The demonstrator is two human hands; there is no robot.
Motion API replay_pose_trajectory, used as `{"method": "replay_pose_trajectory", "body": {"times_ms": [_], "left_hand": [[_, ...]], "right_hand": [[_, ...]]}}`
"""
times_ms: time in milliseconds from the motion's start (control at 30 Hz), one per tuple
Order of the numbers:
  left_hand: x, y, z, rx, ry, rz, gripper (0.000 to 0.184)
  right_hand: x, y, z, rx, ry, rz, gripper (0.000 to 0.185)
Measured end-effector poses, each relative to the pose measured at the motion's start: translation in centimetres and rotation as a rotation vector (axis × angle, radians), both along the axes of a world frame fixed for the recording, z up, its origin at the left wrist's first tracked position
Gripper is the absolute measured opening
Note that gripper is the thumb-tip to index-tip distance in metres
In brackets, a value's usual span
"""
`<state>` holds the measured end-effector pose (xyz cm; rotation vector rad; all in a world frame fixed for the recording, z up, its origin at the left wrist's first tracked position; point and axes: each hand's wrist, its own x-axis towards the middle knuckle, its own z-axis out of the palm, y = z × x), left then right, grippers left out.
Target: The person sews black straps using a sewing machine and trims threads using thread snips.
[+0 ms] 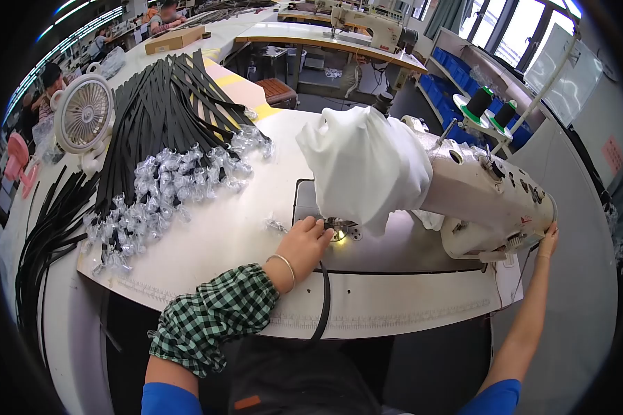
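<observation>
On sewing machine (pixel 464 178), hands (pixel 303 249), unreadable red mark (pixel 526 219)

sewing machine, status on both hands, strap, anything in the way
Left hand at lit needle area; right hand at right end of sewing machine. Black strap runs from left hand to table edge. White cloth drapes machine, partly blocking view.
</observation>
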<state>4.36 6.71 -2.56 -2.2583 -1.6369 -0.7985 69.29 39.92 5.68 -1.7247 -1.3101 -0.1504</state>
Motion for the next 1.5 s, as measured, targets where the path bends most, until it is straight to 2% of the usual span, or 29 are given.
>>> {"method": "replay_pose_trajectory", "body": {"times_ms": [167, 233, 367, 433, 467, 533, 633, 767, 833, 867, 933, 967, 1133, 1267, 1367, 1500], "left_hand": [[0.1, 0.2, -0.1, 0.004, 0.044, 0.015, 0.036], [0.1, 0.1, 0.0, 0.024, 0.052, 0.011, 0.035], [0.0, 0.0, 0.1, -0.006, 0.042, -0.040, 0.032], [0.0, 0.1, 0.0, 0.026, 0.039, -0.044, 0.032], [0.0, 0.1, 0.0, 0.053, 0.038, -0.046, 0.031], [0.0, 0.0, 0.0, 0.043, 0.044, -0.045, 0.032], [0.0, -0.1, 0.2, 0.030, 0.057, -0.040, 0.033], [0.1, -0.2, 0.4, 0.002, 0.056, -0.027, 0.036], [0.2, -0.3, 0.5, -0.009, 0.049, -0.021, 0.036], [0.2, -0.3, 0.6, -0.018, 0.040, -0.011, 0.036], [0.2, -0.3, 0.7, -0.017, 0.040, 0.000, 0.036], [0.2, -0.3, 0.7, -0.019, 0.043, 0.007, 0.036], [0.0, 0.0, 0.4, -0.030, 0.046, 0.002, 0.036], [-0.1, 0.0, 0.4, -0.030, 0.052, 0.008, 0.036], [-0.2, -0.2, 0.8, -0.013, 0.014, 0.014, 0.035], [-0.5, -0.2, 1.1, -0.002, -0.071, 0.022, 0.032]], "right_hand": [[-1.6, -0.7, 1.9, 0.058, 0.012, 0.057, 0.066], [-2.0, -0.6, 2.9, 0.115, -0.165, 0.057, 0.066], [-3.1, -1.6, 4.1, 0.015, -0.145, 0.009, 0.062], [-3.3, -2.5, 3.9, -0.126, 0.111, 0.091, 0.057], [-2.4, -2.2, 2.8, -0.126, 0.110, 0.092, 0.057], [0.0, -0.8, -0.7, -0.013, 0.428, 0.266, 0.054], [-0.5, -1.0, -3.6, 0.080, 0.573, 0.289, 0.055], [-1.6, -1.6, -1.3, 0.166, 0.493, 0.240, 0.055], [1.2, 0.4, 0.3, 0.142, 0.289, 0.221, 0.054], [0.0, -0.1, 1.1, 0.142, 0.288, 0.221, 0.054], [-3.5, -2.1, 3.0, -0.038, 0.267, 0.078, 0.054], [-3.4, -2.0, 2.6, -0.035, 0.263, 0.082, 0.054], [-3.4, -2.8, -3.1, 0.102, 0.649, 0.282, 0.055], [-4.5, -4.4, -3.1, 0.103, 0.608, 0.277, 0.053], [-5.0, -4.5, -2.5, 0.200, 0.624, 0.318, 0.053], [-5.3, -3.3, -3.8, 0.249, 0.743, 0.427, 0.057]]}}
